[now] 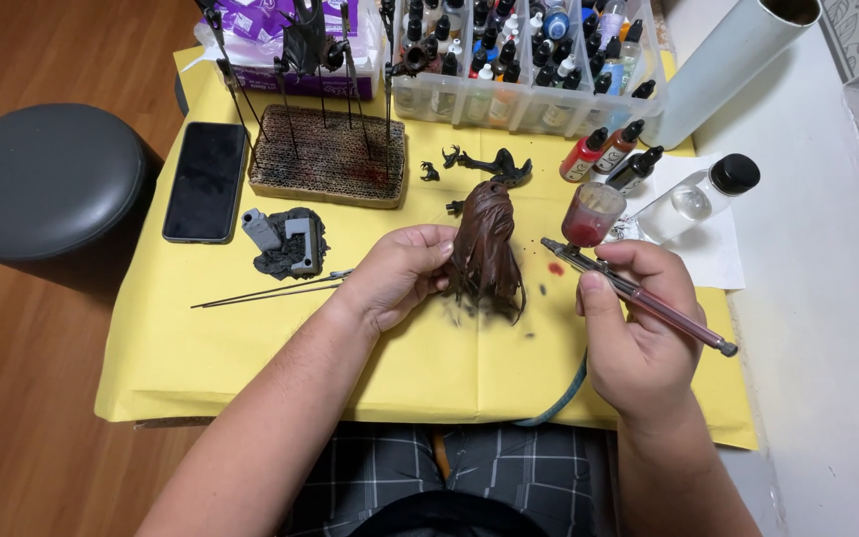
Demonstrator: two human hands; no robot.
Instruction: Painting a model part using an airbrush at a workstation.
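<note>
Left hand (400,273) grips brown cloak figure (486,249) | right hand (638,328) clasps airbrush (628,288)

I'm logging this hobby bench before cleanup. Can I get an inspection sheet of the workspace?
Surface: yellow paper sheet, red spots near the work.
Job's things: brown draped figure part; airbrush with red-stained cup.
Clutter: phone, cardboard block with skewers, grey base piece, dropper bottles.
Grips: left hand holds the figure part; right hand holds the airbrush.
Cables: teal hose below the right hand.
Surroundings: dark stool, wood floor.
</note>
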